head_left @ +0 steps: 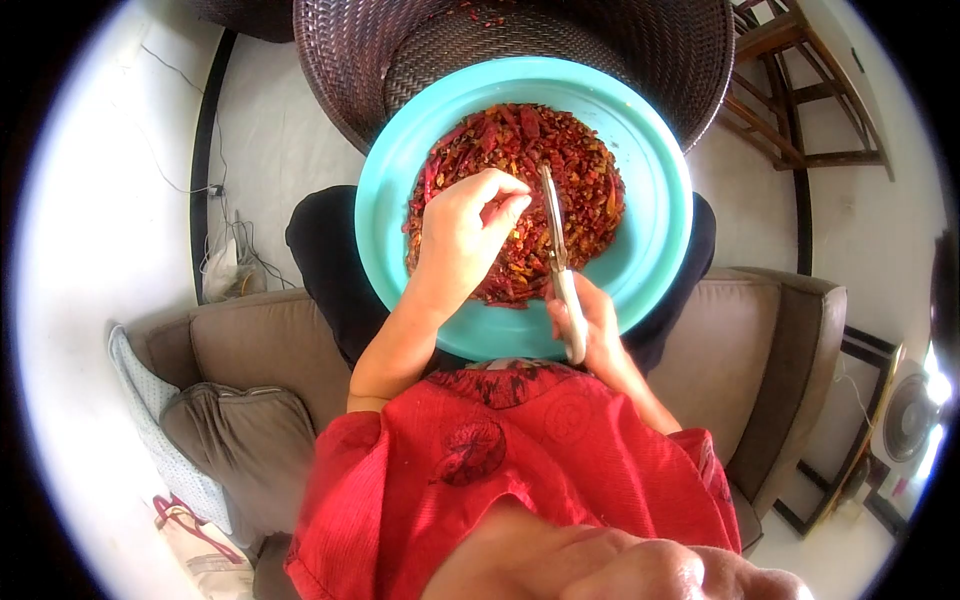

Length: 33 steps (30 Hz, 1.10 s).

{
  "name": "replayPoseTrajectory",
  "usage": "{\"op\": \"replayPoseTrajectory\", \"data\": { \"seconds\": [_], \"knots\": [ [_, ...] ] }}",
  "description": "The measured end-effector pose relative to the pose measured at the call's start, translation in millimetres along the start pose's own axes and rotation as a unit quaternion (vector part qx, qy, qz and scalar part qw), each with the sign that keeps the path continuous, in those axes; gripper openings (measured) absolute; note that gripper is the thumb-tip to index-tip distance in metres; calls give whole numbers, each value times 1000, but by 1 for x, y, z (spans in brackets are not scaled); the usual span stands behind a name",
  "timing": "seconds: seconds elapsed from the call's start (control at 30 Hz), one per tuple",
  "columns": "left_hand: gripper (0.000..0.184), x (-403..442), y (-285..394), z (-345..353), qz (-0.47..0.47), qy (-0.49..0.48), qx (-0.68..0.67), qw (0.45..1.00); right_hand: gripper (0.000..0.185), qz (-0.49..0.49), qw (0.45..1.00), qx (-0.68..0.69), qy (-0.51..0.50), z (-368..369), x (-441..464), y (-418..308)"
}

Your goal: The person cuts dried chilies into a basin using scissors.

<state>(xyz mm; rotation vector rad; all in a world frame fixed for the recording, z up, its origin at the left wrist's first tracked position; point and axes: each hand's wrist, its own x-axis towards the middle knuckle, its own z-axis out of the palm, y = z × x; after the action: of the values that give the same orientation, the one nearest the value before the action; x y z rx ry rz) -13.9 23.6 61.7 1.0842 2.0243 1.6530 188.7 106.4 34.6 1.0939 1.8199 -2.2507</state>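
A wide turquoise basin (665, 190) rests across my lap, holding a heap of cut dried red chilies (590, 190) with seeds and some longer pods among them. My right hand (600, 325) grips scissors (556, 228) by their pale handles. Their blades point away from me over the heap and look closed or nearly so. Just left of the blades, my left hand (465, 220) is held over the chilies with thumb and fingertips pinched together. Whatever is in that pinch, if anything, is too small to make out.
Beyond the basin stands a dark woven wicker chair (340, 60), with a few red bits on its seat. I sit on a brown sofa (725, 330) with a cushion (240, 430) at left. A wooden stool (800, 90) is at far right, a fan (907, 420) below it.
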Motion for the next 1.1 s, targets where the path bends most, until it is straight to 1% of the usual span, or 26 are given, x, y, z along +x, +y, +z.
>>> {"op": "replayPoseTrajectory", "data": {
  "seconds": [0.07, 0.1, 0.17, 0.23, 0.27, 0.3, 0.37, 0.43, 0.5, 0.57, 0.63, 0.7, 0.73, 0.8, 0.83, 0.9, 0.93, 0.97, 1.03, 1.1],
  "knots": [
    [7, 0, 2, 0, -12, -1, -17, 1000, 35, -65, 997, -39, 16, -1, 4, 9],
    [8, 0, 3, 0, -24, -2, -34, 999, 35, -65, 997, -39, 16, -1, 5, 11],
    [8, 0, 2, 0, -27, -8, -44, 999, 36, -138, 987, -74, 24, -2, 6, 14],
    [9, 0, 2, -1, -29, -13, -54, 998, 37, -134, 986, -96, 37, 0, 5, 11],
    [8, -1, 3, -2, -51, -35, -62, 996, 38, -130, 983, -118, 51, 1, 4, 9],
    [7, -1, 4, -3, -72, -58, -70, 993, 38, -130, 983, -118, 51, 1, 4, 7],
    [7, -1, 5, -4, -80, -70, -57, 993, 40, -82, 989, -117, 46, -1, 6, 5],
    [7, -1, 3, -3, -87, -81, -43, 992, 40, -86, 988, -116, 48, -2, 7, 8],
    [8, -2, -2, -1, -62, -61, -67, 994, 40, -92, 988, -115, 48, -2, 7, 10],
    [9, 0, 3, -3, -60, -60, -63, 994, 40, -76, 995, -54, 46, -3, 6, 9],
    [10, 0, 9, -4, -57, -61, -56, 995, 41, -81, 994, -55, 46, -4, 7, 10],
    [12, 2, 14, -5, -22, -54, 64, 996, 41, -85, 994, -53, 46, -5, 8, 9],
    [12, 2, 16, -3, -20, -56, 69, 996, 41, -85, 994, -52, 41, -6, 8, 10],
    [12, 2, 17, 2, 44, -8, 84, 995, 42, -88, 994, -45, 35, -7, 7, 11],
    [12, 2, 18, 3, 46, -10, 90, 995, 41, -90, 995, -31, 30, -8, 6, 10],
    [12, 0, 19, 3, 34, -20, 130, 991, 39, -95, 995, -8, 22, -10, 5, 12],
    [12, -1, 18, 4, 36, -24, 137, 990, 37, -75, 997, -22, 5, -13, 4, 14],
    [10, -2, 17, 4, 24, -20, 129, 991, 36, -54, 998, -35, -13, -15, 4, 15],
    [9, -4, 17, 5, 11, -20, 128, 991, 35, -62, 998, -27, -19, -19, 4, 17],
    [7, -6, 17, 2, -78, -10, 61, 995, 35, -70, 997, -20, -28, -16, 4, 13]
  ]
}}
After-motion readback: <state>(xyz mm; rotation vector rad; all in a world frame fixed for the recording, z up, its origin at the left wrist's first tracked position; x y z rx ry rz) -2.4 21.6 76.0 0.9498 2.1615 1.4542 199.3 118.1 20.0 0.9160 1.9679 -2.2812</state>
